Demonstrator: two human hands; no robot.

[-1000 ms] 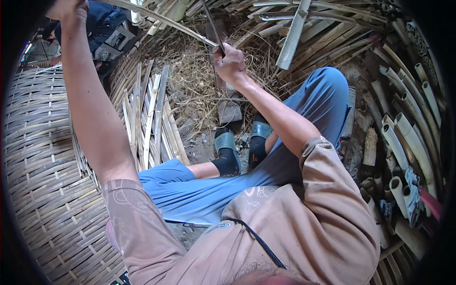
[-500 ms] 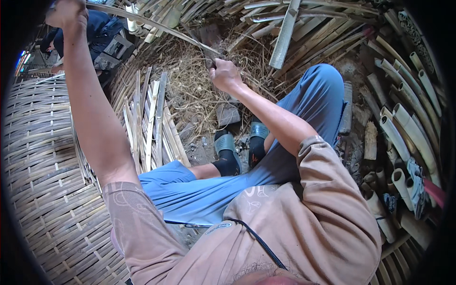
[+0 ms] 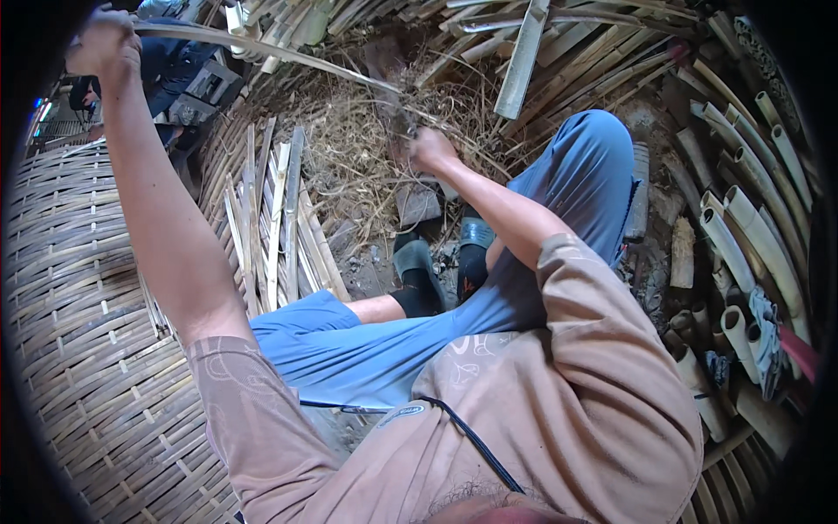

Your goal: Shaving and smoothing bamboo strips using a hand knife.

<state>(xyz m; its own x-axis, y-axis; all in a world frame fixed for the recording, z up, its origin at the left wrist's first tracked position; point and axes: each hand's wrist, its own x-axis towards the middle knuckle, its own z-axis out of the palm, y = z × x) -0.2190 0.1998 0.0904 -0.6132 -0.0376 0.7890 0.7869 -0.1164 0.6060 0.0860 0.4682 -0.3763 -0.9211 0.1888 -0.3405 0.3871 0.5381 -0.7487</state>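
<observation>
My left hand [image 3: 106, 45], at the upper left with the arm stretched out, is closed around one end of a long, thin bamboo strip [image 3: 262, 49]. The strip runs rightward across the top and slopes down toward the middle. My right hand [image 3: 433, 151] is closed on what looks like a knife [image 3: 394, 98], its dark blade smeared by motion. That blade points up and away from the fist, close to the strip's far end; whether they touch I cannot tell. Beneath both lies a heap of pale shavings [image 3: 345, 144].
Split bamboo slats [image 3: 279, 218] lean in a bundle left of my feet. A large woven bamboo mat [image 3: 87, 306] curves along the left. Cut bamboo tubes [image 3: 742, 210] are piled at right, with a wide split piece [image 3: 524, 65] at the top. Another person [image 3: 170, 65] sits at the upper left.
My left hand has shifted a little left and down with the strip. The right hand has moved right and slightly toward me, its knife now more blurred and off the strip's end.
</observation>
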